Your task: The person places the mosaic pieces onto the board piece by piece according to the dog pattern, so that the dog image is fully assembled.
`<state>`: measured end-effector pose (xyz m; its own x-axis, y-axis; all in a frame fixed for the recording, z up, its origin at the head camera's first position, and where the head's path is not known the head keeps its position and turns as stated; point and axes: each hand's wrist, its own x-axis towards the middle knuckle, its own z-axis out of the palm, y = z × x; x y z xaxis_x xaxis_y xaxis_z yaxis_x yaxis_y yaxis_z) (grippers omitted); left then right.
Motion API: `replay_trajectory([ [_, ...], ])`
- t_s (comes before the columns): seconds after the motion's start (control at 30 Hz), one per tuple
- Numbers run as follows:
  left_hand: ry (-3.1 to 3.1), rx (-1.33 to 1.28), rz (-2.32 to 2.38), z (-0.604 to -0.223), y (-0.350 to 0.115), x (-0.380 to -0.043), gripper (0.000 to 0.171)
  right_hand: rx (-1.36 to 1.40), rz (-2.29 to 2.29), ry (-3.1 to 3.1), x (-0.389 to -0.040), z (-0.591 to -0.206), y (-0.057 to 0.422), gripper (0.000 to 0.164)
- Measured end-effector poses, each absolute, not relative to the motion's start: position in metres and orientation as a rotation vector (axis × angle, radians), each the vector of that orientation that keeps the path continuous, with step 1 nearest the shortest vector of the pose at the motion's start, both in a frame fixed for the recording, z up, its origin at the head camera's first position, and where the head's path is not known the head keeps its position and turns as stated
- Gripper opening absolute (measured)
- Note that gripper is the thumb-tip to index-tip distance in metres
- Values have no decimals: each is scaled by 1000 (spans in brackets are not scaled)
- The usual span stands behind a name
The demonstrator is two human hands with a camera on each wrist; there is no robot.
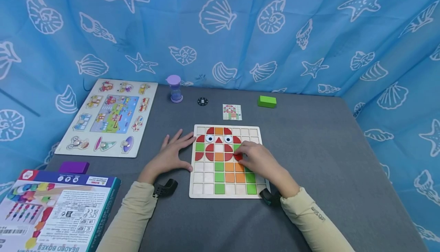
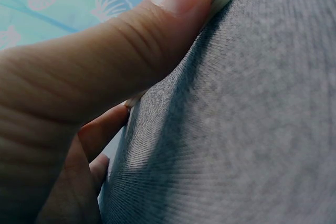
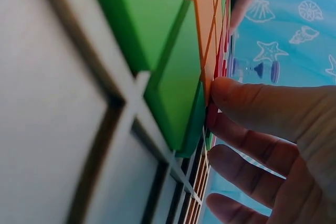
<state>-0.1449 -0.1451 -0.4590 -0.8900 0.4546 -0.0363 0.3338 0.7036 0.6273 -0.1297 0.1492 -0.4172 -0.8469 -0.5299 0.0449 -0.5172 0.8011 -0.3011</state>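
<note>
A wooden grid board (image 1: 206,178) lies on the table, partly filled with red, green and orange tiles and two eye tiles. Along its left edge, my left hand (image 1: 168,156) is spread, with thumb and fingertips against the rim; the left wrist view shows the thumb (image 2: 181,3) at the wooden edge. Over the board's right half, my right hand (image 1: 259,160) pinches a red tile (image 1: 238,157) with curved side, low at a grid cell. The right wrist view has this red tile (image 3: 211,115) between thumb and index finger, beyond green tiles (image 3: 176,87).
Behind the board lies a small pattern card (image 1: 232,112), with a green block (image 1: 267,101), a black round disc (image 1: 203,101) and a purple sand timer (image 1: 175,89) nearby. Left are a peg puzzle (image 1: 144,120), a purple block (image 1: 73,167) and a bead box (image 1: 79,206).
</note>
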Motion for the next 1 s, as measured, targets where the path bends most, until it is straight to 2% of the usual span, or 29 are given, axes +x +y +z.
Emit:
replay_trajectory([
  [0.6,2714,630,952,-460,-145,-145,102,-825,-557,2932,-131,-416,159,22],
  [1.0,2711,641,948,-459,-145,-145,102,-434,-613,3029,-114,-408,230,29],
])
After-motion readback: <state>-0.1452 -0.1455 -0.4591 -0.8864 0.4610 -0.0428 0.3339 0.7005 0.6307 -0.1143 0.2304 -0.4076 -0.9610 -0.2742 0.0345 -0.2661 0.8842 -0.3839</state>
